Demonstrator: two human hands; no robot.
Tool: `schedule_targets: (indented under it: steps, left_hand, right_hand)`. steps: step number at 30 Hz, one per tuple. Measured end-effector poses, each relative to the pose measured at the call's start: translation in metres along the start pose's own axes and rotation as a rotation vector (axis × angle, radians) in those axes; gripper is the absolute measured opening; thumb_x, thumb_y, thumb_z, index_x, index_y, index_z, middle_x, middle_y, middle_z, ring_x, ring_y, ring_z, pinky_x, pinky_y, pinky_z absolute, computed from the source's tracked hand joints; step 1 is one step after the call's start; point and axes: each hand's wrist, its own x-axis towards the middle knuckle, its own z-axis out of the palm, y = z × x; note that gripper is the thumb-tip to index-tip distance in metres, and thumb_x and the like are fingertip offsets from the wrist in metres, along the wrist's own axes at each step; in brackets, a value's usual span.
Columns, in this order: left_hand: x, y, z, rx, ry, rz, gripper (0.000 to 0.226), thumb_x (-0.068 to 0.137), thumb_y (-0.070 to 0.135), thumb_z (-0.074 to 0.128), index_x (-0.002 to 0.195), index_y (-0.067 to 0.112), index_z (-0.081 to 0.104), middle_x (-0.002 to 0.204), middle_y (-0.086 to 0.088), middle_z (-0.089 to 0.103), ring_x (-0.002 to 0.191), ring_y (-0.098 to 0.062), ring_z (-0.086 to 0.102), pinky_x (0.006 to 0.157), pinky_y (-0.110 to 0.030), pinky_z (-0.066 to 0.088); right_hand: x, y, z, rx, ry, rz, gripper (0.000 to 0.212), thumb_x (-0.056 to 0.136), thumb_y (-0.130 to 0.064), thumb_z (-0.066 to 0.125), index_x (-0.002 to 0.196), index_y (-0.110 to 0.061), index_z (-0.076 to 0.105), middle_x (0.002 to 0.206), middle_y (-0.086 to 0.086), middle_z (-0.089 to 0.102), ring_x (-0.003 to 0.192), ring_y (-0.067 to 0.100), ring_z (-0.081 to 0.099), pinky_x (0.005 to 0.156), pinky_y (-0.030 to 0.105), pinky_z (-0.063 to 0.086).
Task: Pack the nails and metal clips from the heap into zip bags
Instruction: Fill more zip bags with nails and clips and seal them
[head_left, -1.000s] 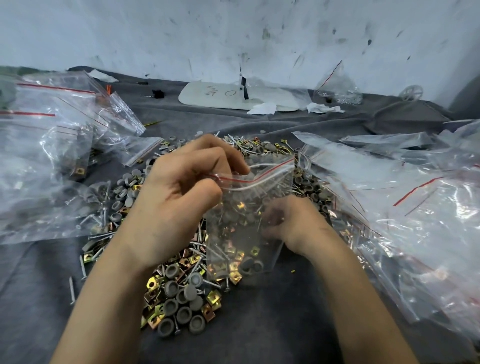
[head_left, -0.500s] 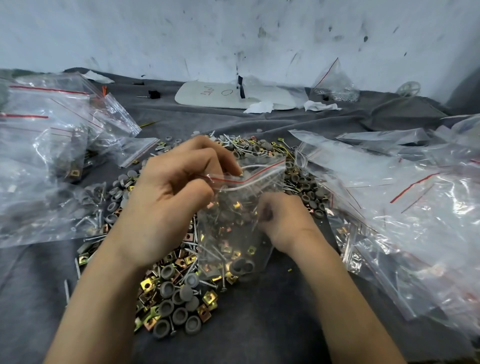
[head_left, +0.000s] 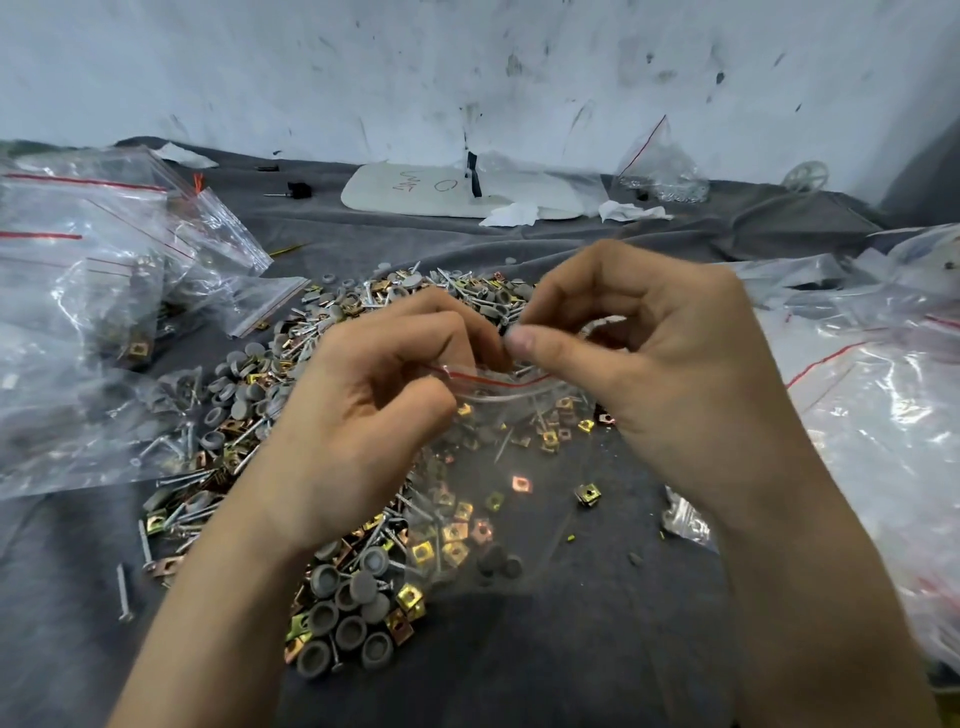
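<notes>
A heap (head_left: 291, 415) of silver nails, grey round caps and gold square metal clips lies on the dark grey cloth (head_left: 597, 649) in front of me. Above its right side I hold a small clear zip bag (head_left: 493, 467) with a red line along its top; a few clips, nails and grey caps sit inside. My left hand (head_left: 374, 415) pinches the bag's top edge at its left end. My right hand (head_left: 649, 374) pinches the same edge just to the right, thumb in front, fingertips nearly touching the left hand's.
Piles of clear zip bags lie at the left (head_left: 93, 291) and at the right (head_left: 872, 395), some with parts inside. A white board (head_left: 457, 195), crumpled paper (head_left: 511, 214) and another bag (head_left: 657, 166) lie by the stained back wall. Loose clips (head_left: 587, 493) dot the cloth.
My right hand has come out from behind the bag's middle and risen to its top edge, beside my left hand. The bag now hangs lower and flatter.
</notes>
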Motion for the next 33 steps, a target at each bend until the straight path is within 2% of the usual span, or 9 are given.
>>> schedule_targets:
  steps: [6, 12, 15, 17, 22, 26, 29, 31, 33]
  left_hand:
    - [0.000, -0.002, -0.001, 0.004, 0.013, -0.033, 0.026, 0.066, 0.022, 0.043, 0.060, -0.001, 0.054, 0.092, -0.006, 0.064, 0.089, -0.016, 0.059, 0.074, -0.023, 0.043]
    - [-0.002, -0.002, -0.006, -0.001, 0.044, -0.021, 0.016, 0.065, 0.021, 0.043, 0.058, 0.008, 0.049, 0.091, -0.002, 0.064, 0.090, -0.017, 0.059, 0.074, -0.024, 0.043]
    - [-0.002, -0.005, -0.011, 0.001, 0.063, -0.028, 0.014, 0.063, 0.021, 0.043, 0.057, 0.010, 0.048, 0.092, 0.000, 0.064, 0.091, -0.017, 0.059, 0.076, -0.024, 0.045]
    - [-0.002, -0.008, -0.014, -0.007, 0.074, -0.030, 0.011, 0.062, 0.021, 0.044, 0.056, 0.013, 0.047, 0.093, -0.001, 0.064, 0.093, -0.016, 0.059, 0.078, -0.023, 0.045]
    - [-0.003, -0.012, -0.019, -0.022, 0.088, -0.024, 0.010, 0.062, 0.021, 0.044, 0.059, 0.013, 0.049, 0.093, -0.004, 0.064, 0.092, -0.017, 0.059, 0.079, -0.026, 0.045]
    - [-0.004, -0.011, -0.020, -0.014, 0.088, -0.028, 0.012, 0.063, 0.020, 0.044, 0.056, 0.010, 0.047, 0.092, -0.005, 0.063, 0.090, -0.016, 0.058, 0.077, -0.022, 0.043]
    - [-0.004, -0.009, -0.018, 0.021, 0.077, -0.035, 0.011, 0.064, 0.021, 0.044, 0.057, 0.014, 0.048, 0.090, -0.001, 0.064, 0.089, -0.013, 0.059, 0.076, -0.020, 0.042]
    - [-0.003, -0.007, -0.016, 0.018, 0.069, -0.048, 0.015, 0.064, 0.022, 0.043, 0.057, 0.010, 0.049, 0.090, -0.002, 0.064, 0.089, -0.014, 0.059, 0.075, -0.022, 0.043]
    - [-0.003, -0.006, -0.015, 0.016, 0.065, -0.052, 0.019, 0.064, 0.023, 0.043, 0.057, 0.006, 0.050, 0.091, -0.004, 0.064, 0.088, -0.015, 0.058, 0.074, -0.024, 0.044]
  right_hand:
    - [0.000, 0.003, -0.009, 0.028, 0.015, -0.012, 0.011, 0.075, -0.016, 0.079, 0.072, -0.020, 0.069, 0.070, -0.003, 0.069, 0.057, 0.002, 0.057, 0.055, 0.015, 0.043]
    - [0.009, 0.033, -0.005, 0.175, 0.205, 0.078, 0.007, 0.086, -0.017, 0.068, 0.080, -0.021, 0.069, 0.072, -0.003, 0.071, 0.067, 0.004, 0.064, 0.061, 0.016, 0.048]
    - [0.011, 0.074, 0.010, -0.052, 0.171, 0.315, 0.012, 0.085, -0.012, 0.069, 0.080, -0.023, 0.068, 0.076, -0.007, 0.070, 0.072, 0.009, 0.064, 0.068, 0.027, 0.052]
    - [0.007, 0.096, 0.023, -0.251, 0.042, 0.399, 0.009, 0.083, -0.013, 0.072, 0.084, -0.021, 0.070, 0.085, -0.006, 0.068, 0.080, 0.012, 0.063, 0.072, 0.024, 0.048]
    - [0.003, 0.115, 0.040, -0.568, -0.071, 0.342, 0.014, 0.084, -0.011, 0.069, 0.096, -0.018, 0.070, 0.099, 0.002, 0.065, 0.094, 0.023, 0.061, 0.082, 0.035, 0.050]
    - [0.004, 0.115, 0.045, -0.687, -0.027, 0.288, 0.005, 0.087, -0.014, 0.066, 0.091, -0.017, 0.066, 0.094, -0.001, 0.052, 0.088, 0.025, 0.057, 0.070, 0.028, 0.042]
    - [0.006, 0.111, 0.041, -0.594, 0.040, 0.249, 0.010, 0.089, -0.015, 0.064, 0.081, -0.020, 0.059, 0.087, -0.006, 0.054, 0.082, 0.011, 0.058, 0.070, 0.026, 0.044]
    - [0.008, 0.100, 0.033, -0.422, 0.159, 0.236, 0.024, 0.088, -0.015, 0.066, 0.073, -0.029, 0.053, 0.075, -0.012, 0.056, 0.067, -0.004, 0.057, 0.062, 0.015, 0.043]
    - [0.011, 0.080, 0.022, -0.154, 0.253, 0.229, 0.024, 0.087, -0.015, 0.067, 0.074, -0.032, 0.057, 0.076, -0.013, 0.063, 0.066, -0.005, 0.058, 0.064, 0.014, 0.044]
